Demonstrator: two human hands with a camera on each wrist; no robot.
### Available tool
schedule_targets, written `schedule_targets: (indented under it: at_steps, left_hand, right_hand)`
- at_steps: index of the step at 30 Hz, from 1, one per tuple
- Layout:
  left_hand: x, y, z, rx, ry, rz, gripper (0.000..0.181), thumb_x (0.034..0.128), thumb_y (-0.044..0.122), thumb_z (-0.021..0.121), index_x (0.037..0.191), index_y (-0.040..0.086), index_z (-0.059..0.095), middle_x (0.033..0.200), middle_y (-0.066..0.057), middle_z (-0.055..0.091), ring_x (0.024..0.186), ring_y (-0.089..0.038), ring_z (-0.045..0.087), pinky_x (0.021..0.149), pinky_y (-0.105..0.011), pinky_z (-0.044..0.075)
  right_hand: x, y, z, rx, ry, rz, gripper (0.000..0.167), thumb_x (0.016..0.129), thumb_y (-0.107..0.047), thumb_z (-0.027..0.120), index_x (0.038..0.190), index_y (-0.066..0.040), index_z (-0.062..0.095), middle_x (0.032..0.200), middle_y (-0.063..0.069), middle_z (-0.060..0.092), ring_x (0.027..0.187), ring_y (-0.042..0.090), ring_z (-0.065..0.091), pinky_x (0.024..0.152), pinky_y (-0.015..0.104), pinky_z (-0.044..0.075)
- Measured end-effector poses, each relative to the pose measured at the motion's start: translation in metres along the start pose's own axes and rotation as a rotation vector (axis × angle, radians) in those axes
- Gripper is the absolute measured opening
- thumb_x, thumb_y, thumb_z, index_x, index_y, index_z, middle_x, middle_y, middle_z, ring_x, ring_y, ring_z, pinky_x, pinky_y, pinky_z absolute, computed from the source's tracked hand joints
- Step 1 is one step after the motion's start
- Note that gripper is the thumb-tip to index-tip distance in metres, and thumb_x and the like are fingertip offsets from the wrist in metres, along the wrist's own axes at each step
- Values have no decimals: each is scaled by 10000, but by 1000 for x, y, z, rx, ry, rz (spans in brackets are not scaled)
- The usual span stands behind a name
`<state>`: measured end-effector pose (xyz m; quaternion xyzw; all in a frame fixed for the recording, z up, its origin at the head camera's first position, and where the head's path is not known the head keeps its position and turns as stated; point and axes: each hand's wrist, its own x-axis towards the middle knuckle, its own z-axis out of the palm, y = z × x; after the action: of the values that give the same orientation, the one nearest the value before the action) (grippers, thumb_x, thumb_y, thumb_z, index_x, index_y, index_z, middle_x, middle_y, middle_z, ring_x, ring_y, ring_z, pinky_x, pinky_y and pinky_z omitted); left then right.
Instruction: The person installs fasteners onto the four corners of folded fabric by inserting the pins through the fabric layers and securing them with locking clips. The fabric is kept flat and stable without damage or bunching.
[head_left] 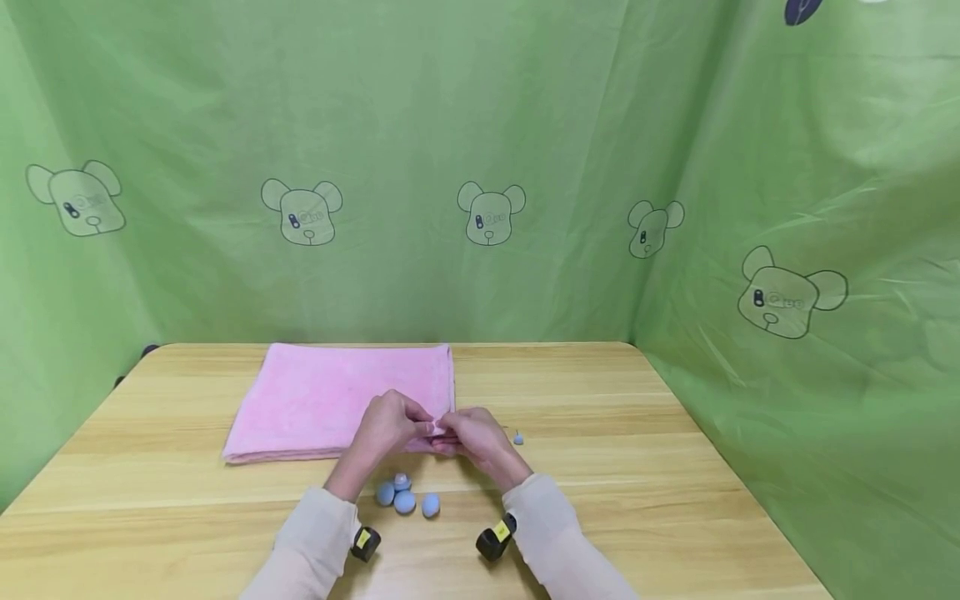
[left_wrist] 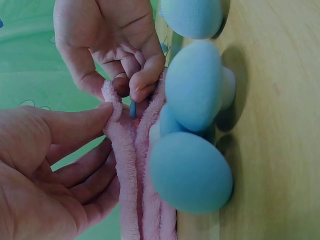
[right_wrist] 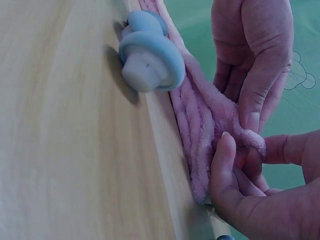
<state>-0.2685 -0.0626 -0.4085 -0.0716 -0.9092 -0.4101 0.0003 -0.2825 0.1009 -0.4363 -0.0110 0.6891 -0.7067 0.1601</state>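
Observation:
A folded pink plush cloth (head_left: 322,392) lies on the table, its near right corner lifted between both hands. My left hand (head_left: 387,423) pinches the raised edge with thumb and forefinger. From the right, my right hand (head_left: 476,437) holds a small pin with a flat blue base (left_wrist: 133,110) at that same corner. The pin's thin shaft points at the fleece; whether it pierces the fabric is hard to tell. Nearer the body stand blue mushroom-shaped caps with pale stems, one of them a blue cap (head_left: 431,505) slightly apart, another a blue cap (left_wrist: 191,172) beside the cloth.
Right of the cloth, another small blue-based pin (head_left: 518,437) stands point up on the wooden table (head_left: 637,500). Green curtains (head_left: 405,125) with bear-head drawings hang behind and along the sides. Black wrist cameras (head_left: 492,543) sit below the cuffs.

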Motion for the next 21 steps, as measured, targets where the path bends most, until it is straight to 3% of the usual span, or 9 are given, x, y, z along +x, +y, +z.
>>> schedule_targets:
  at_steps: [9,17,21]
  left_hand:
    - [0,0,2,18,0,1,35,812,101,825,838,121,812,835,-38,788,790,-156,676,761,-337,536]
    - [-1,-1,5,15,-11,25,44,806,57,813,825,96,807,812,-57,781,720,-147,654,714,-306,547]
    - [-1,-2,4,17,-4,34,44,811,62,809,835,99,808,826,-59,783,726,-141,658,711,-304,551]
  right_hand:
    - [-1,1,1,-11,16,2,260,923,21,530,1083,195,639,766,81,723,643,98,672,667,218,589]
    - [-1,4,3,-21,91,-25,186,868,37,547,964,150,659,717,51,684,615,84,667,646,215,592]
    - [-2,4,3,8,68,-26,195,892,31,555,1011,154,648,755,52,683,639,85,665,667,209,592]
